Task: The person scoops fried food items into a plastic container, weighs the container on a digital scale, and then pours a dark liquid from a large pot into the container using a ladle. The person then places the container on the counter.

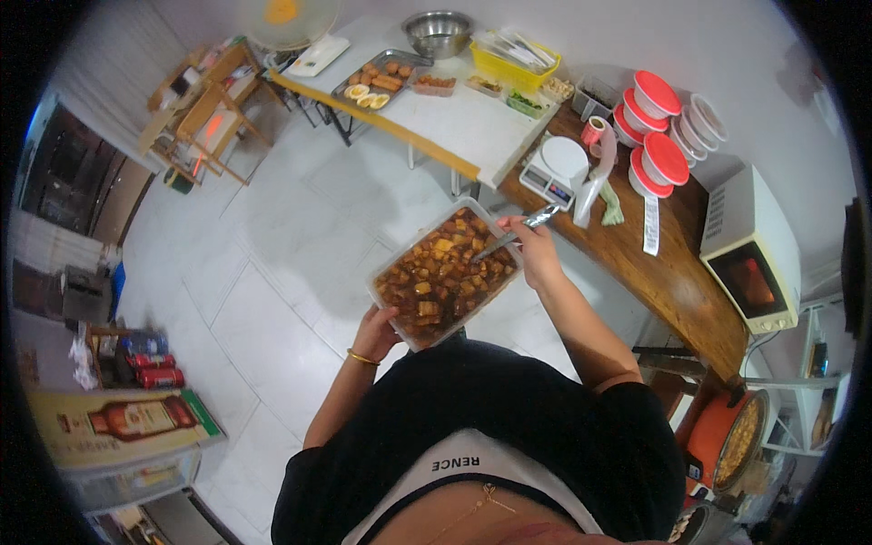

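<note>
A rectangular clear plastic tub (pixel 385 262) of diced braised meat in dark brown sauce is held in front of my body, above the floor. My left hand (pixel 379 332), with a gold bangle at the wrist, grips the tub's near left corner. At its right edge, my right hand (pixel 528 245) has hold of the tub's side and of a metal spoon (pixel 507 238), whose lower end rests in the meat. Beyond the right hand, a white digital kitchen scale (pixel 560 163) sits on the wooden counter.
Red-lidded bowls (pixel 657 95), a label roll (pixel 595 129) and a microwave (pixel 749 266) stand on the wooden counter (pixel 640 272). The white table (pixel 436 129) bears a tray of eggs and sausages (pixel 381 78), a yellow basket (pixel 514 65) and a steel bowl (pixel 438 34). An orange pot (pixel 715 436) is lower right.
</note>
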{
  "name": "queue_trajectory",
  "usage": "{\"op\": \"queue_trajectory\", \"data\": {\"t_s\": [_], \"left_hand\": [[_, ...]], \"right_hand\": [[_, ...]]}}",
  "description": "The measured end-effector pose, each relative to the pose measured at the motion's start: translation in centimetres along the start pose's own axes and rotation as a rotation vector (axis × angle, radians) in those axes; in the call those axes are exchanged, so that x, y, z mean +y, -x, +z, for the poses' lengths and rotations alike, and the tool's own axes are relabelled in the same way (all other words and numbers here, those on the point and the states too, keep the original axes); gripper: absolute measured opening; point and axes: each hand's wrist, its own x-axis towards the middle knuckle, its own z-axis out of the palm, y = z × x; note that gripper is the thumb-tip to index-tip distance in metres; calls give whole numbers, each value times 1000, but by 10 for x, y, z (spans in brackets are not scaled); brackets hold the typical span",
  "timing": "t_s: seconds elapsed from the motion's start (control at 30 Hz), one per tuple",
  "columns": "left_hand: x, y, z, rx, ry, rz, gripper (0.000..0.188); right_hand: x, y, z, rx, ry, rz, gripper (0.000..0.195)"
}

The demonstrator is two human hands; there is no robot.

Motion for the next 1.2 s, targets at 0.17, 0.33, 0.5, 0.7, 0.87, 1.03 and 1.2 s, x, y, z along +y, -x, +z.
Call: {"op": "queue_trajectory", "data": {"t_s": [0.17, 0.33, 0.5, 0.7, 0.87, 1.03, 1.2], "left_hand": [[50, -110, -2, -38, -24, -50, 62], [72, -193, 5, -98, 52, -82, 58], [81, -275, 29, -91, 147, -117, 54], [67, -350, 51, -45, 182, -125, 52], [57, -394, 69, -25, 225, -141, 50], [55, -424, 85, -44, 257, -154, 46], [53, -441, 90, -21, 297, -213, 44]], "right_hand": [[-16, -119, 2, 92, 10, 45, 18], [-31, -211, 1, 90, -43, 97, 20], [-41, -301, -22, 41, 12, 59, 20], [-55, -387, -47, 67, 45, 167, 20], [-39, -436, -85, -14, 45, 128, 18], [-39, -462, -105, 66, 31, 182, 19], [-31, -481, -119, 11, -27, 172, 18]]}}
